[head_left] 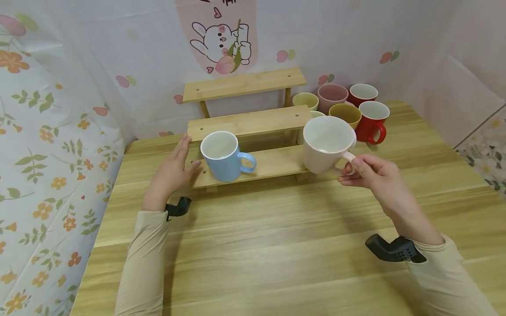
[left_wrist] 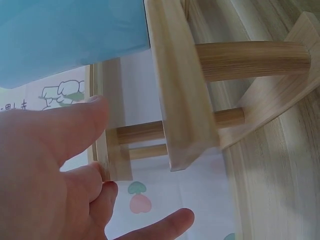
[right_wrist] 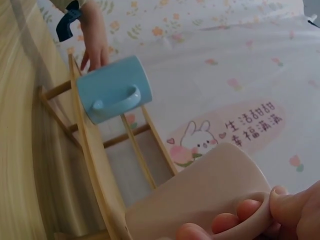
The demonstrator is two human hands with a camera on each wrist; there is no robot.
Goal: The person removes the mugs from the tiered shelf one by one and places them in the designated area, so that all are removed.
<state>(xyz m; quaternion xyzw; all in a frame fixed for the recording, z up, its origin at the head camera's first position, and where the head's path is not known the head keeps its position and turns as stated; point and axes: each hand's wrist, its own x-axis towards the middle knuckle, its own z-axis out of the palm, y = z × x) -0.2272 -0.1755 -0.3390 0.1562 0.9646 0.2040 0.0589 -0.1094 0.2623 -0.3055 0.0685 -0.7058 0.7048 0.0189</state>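
Note:
A pale pink mug (head_left: 322,153) is held by its handle in my right hand (head_left: 375,175), its base at the right end of the lowest shelf of a three-tier wooden rack (head_left: 272,161). Whether the base touches the board, I cannot tell. On the left end of that same shelf stands a light blue mug (head_left: 223,164), handle to the right. My left hand (head_left: 170,173) lies at the rack's left end with fingers extended; in the left wrist view its fingertips (left_wrist: 102,172) touch the end of a shelf board. The right wrist view shows fingers through the pink mug's handle (right_wrist: 250,225).
Behind the rack's right end several mugs crowd together: a yellow mug (head_left: 306,100), a dusty pink mug (head_left: 333,94), a mustard mug (head_left: 345,113) and red mugs, one with its handle outward (head_left: 371,123). A printed cloth (head_left: 138,57) hangs behind the wooden table (head_left: 253,245).

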